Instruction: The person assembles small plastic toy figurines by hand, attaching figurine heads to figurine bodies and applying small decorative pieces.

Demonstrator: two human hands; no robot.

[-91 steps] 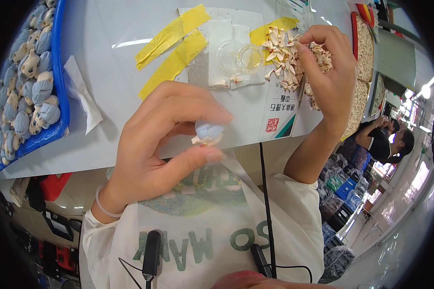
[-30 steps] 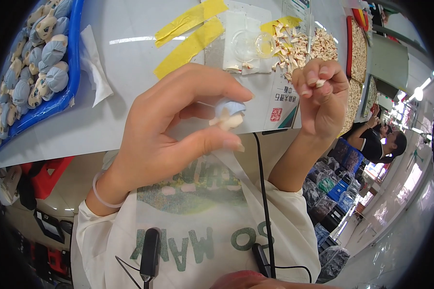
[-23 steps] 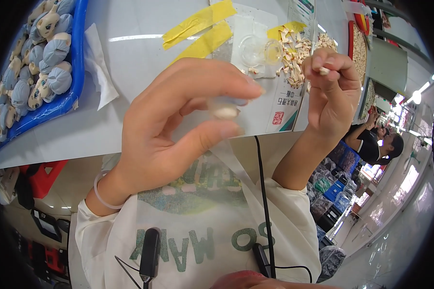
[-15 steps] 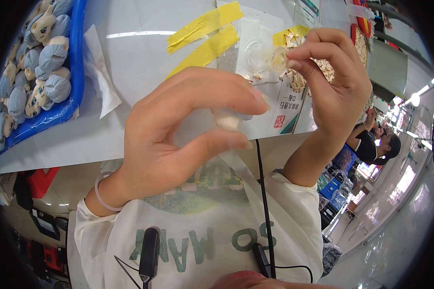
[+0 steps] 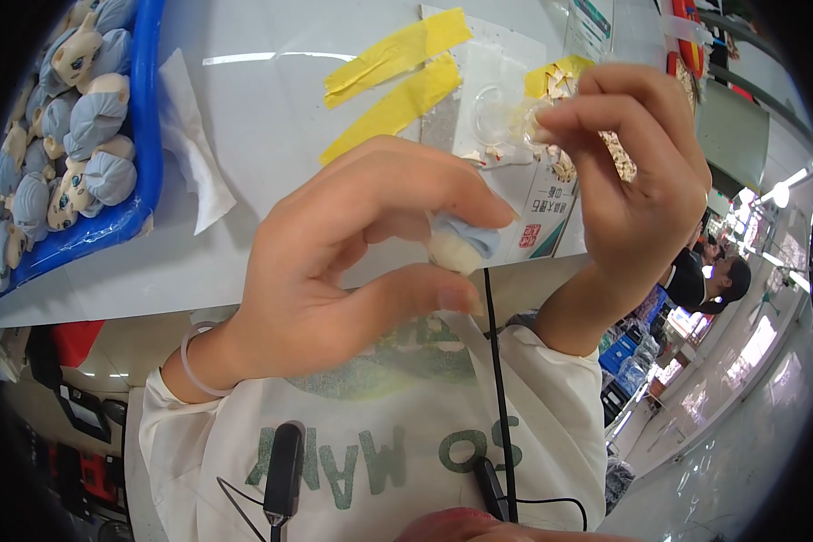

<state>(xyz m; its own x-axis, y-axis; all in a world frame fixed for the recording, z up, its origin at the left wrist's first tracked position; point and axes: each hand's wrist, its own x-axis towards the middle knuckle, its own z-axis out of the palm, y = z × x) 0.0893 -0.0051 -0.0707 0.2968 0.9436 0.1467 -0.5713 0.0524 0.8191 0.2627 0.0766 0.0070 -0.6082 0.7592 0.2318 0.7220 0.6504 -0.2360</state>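
My left hand (image 5: 357,239) is curled round a small doll head (image 5: 453,251) with a cream face part and pale blue hair. It is held between the thumb and the bent fingers, above the table's near edge. Over at the right, my right hand (image 5: 646,158) pinches thumb and forefinger together at the edge of a small clear round plastic lid (image 5: 530,119). Whatever the fingertips grip is too small to make out. Beside that lid lies a clear round dish (image 5: 490,116) on a white card (image 5: 526,54).
At the left stands a blue tray (image 5: 146,135) full of similar doll heads (image 5: 99,108). A white tissue (image 5: 190,154) lies beside it. Yellow tape strips (image 5: 393,104) stick to the table. Small cream pieces (image 5: 619,158) are heaped behind my right hand. A black cable (image 5: 495,361) hangs in front of me.
The doll head has turned in my left hand and shows more blue hair. My left hand has moved slightly right. My right hand stays by the clear lid, while the whole view shifts a little.
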